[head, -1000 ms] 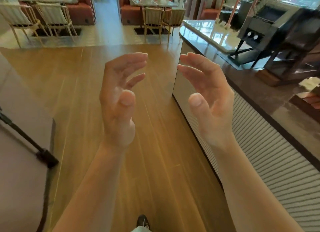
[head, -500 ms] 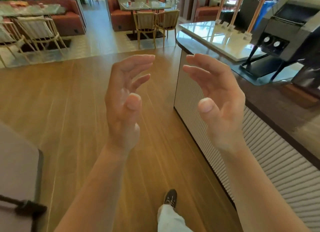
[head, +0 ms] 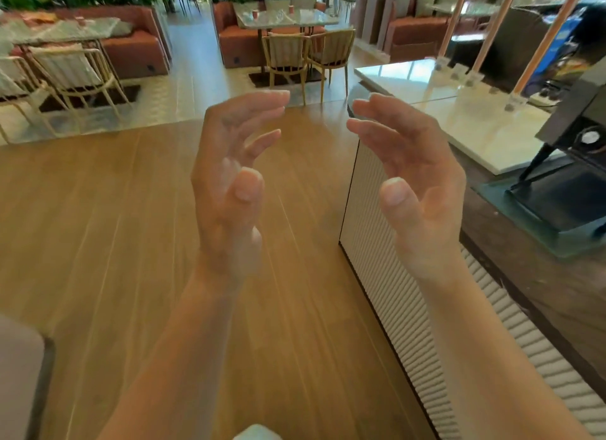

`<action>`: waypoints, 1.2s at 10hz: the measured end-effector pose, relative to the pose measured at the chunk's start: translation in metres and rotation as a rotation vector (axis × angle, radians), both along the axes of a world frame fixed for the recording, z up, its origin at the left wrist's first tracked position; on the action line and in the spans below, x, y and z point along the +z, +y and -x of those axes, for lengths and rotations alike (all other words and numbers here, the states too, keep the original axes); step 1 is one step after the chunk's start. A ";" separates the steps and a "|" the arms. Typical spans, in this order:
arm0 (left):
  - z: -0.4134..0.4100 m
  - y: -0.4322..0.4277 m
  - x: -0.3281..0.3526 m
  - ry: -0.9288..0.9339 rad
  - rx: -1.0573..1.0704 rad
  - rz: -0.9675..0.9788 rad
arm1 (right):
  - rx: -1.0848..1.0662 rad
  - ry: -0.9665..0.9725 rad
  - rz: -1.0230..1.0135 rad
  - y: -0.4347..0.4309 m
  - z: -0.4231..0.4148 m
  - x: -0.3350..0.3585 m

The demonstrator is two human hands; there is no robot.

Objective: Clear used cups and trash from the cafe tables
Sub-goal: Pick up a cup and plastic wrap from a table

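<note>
I see two small pink cups (head: 255, 13) (head: 291, 9) standing upright and well apart on the pale stone-topped middle table (head: 311, 18), one toward its left edge and one by its far edge. On the left table (head: 65, 32), near the far edge, I make out something pinkish (head: 79, 19) and an orange patch (head: 42, 17), both too blurred to identify.

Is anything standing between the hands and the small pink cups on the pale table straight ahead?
Yes. Two slatted wooden chairs stand at the pale table's near side, directly before the small pink cups. Up to them only bare wooden floor shows. The ribbed white counter lies right of the path.
</note>
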State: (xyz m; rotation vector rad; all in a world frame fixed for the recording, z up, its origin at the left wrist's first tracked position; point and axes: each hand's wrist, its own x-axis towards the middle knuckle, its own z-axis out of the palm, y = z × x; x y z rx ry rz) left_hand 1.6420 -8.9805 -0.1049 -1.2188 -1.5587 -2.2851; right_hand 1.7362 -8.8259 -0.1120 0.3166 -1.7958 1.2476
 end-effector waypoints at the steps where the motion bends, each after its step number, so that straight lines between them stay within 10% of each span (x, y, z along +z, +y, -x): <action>1: 0.060 0.034 -0.012 0.030 0.002 0.047 | -0.004 -0.042 0.007 0.029 0.059 -0.005; 12: 0.763 0.325 -0.011 0.211 -0.017 0.049 | 0.031 0.012 0.025 0.331 0.766 -0.015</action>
